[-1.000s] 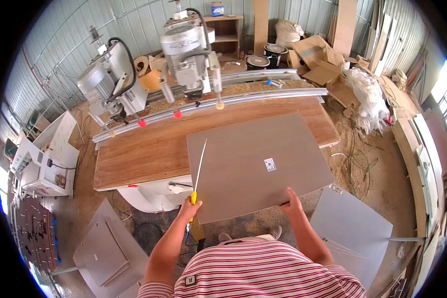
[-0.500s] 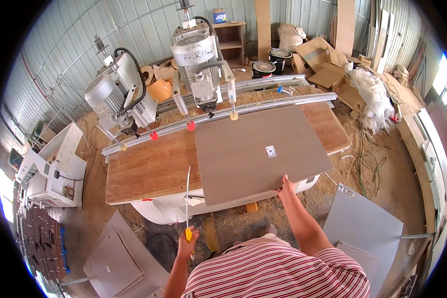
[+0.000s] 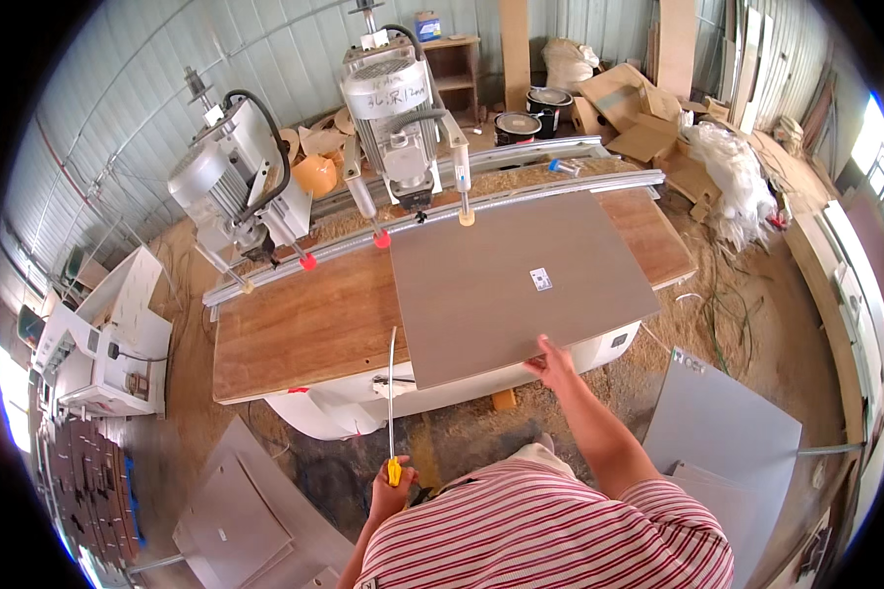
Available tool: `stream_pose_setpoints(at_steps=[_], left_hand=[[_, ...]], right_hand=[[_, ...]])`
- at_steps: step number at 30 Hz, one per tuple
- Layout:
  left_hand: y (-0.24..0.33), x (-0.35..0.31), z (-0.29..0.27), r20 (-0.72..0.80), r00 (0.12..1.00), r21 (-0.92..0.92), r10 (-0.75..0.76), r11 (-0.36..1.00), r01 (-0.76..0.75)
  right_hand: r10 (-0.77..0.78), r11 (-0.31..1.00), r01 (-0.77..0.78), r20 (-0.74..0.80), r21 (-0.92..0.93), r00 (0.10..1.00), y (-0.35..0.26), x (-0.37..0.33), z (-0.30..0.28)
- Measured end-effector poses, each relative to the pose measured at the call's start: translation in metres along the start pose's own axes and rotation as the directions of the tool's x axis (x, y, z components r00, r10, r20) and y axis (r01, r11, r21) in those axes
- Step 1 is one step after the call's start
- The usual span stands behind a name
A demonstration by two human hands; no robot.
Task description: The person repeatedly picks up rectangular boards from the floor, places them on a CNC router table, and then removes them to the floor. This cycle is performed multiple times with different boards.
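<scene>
A brown-grey rectangular panel [image 3: 501, 324] with a small white label [image 3: 540, 279] lies on the wooden worktable of a drilling machine, its far edge near the silver guide rail. At the panel's near edge is my right hand [image 3: 554, 365], fingers apart, the fingertips at or just beside the edge; contact is hard to tell. My left hand [image 3: 388, 494], low in front of my body, is closed around a yellow-handled tool [image 3: 394, 471]. A long, thin silvery rod rises from its handle toward the table's front edge. The exact kind of tool does not show clearly.
Two drill motors [image 3: 388, 108] with red- and cream-tipped cylinders stand over the table [image 3: 300, 339]. Grey panels lean at lower left [image 3: 231, 520] and lower right [image 3: 722, 422]. Sawdust, buckets [image 3: 517, 128], cardboard [image 3: 648, 137] and plastic wrap [image 3: 732, 187] lie beyond. Cables trail on the floor at right.
The panel has shifted away from me and slightly right. My right hand has loosened from its edge, fingers spreading. The yellow-handled tool has moved slightly right with my left hand.
</scene>
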State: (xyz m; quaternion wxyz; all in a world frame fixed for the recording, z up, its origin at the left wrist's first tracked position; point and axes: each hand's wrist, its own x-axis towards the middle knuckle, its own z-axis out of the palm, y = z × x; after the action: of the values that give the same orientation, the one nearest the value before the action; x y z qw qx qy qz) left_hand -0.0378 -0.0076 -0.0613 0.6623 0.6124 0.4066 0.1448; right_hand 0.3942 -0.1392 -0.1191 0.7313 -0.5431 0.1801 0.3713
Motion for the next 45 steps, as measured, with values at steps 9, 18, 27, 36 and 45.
stream_pose_setpoints(at_steps=[9,18,27,36,45], left_hand=[[0.043,-0.006,0.004,-0.02,0.997,0.218,0.08,0.973,-0.074],[0.048,-0.01,0.002,-0.064,0.994,0.226,0.089,0.972,-0.072],[0.059,-0.006,0.01,-0.056,0.992,0.291,0.11,0.953,-0.089],[0.05,0.003,0.034,-0.083,0.987,0.33,0.138,0.938,-0.104],[0.036,-0.007,0.04,-0.115,0.993,0.239,-0.042,0.969,0.068]], right_hand=[[0.014,0.998,-0.013,-0.01,0.056,1.0,0.012,0.006,0.01],[0.026,0.999,-0.026,-0.011,0.033,1.0,0.015,0.009,0.013],[0.051,0.998,-0.051,-0.026,0.031,0.998,0.009,0.002,0.013],[0.082,0.996,-0.086,0.101,0.03,0.991,0.005,0.014,-0.014],[0.057,0.991,-0.055,-0.015,0.123,0.998,-0.036,0.046,-0.073]])
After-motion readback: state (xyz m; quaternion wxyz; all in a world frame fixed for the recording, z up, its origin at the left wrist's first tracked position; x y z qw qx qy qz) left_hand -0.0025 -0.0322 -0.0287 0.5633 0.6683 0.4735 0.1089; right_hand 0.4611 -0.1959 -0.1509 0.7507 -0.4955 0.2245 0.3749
